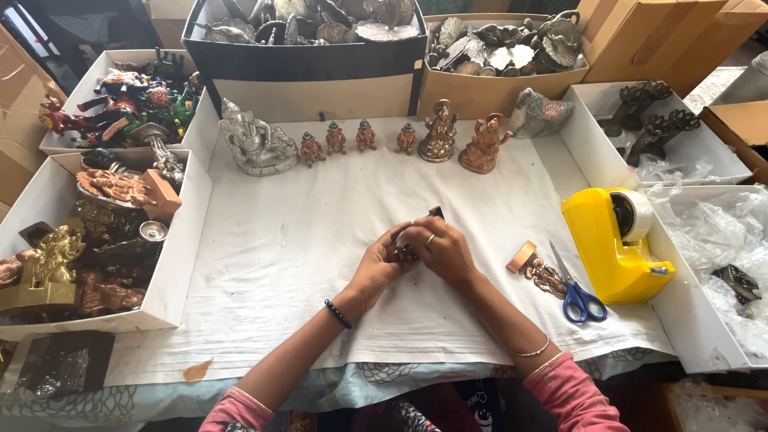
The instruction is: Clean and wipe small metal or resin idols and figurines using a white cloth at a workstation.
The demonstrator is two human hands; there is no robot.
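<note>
My left hand [378, 266] and my right hand [445, 250] meet over the middle of the white cloth [288, 248], both closed around a small dark metal figurine [434, 213] whose top pokes out above the fingers. Most of the figurine is hidden by my hands. A ring is on my right hand and a dark bead bracelet on my left wrist. A small copper figurine [538, 270] lies flat on the cloth to the right of my right hand, next to blue-handled scissors [578, 294].
A yellow tape dispenser [614, 240] stands at right. A row of small metal statues [364, 140] lines the cloth's far edge. White boxes of figurines sit left [172, 280] and right [688, 320]; cardboard boxes of metal pieces [320, 88] stand behind.
</note>
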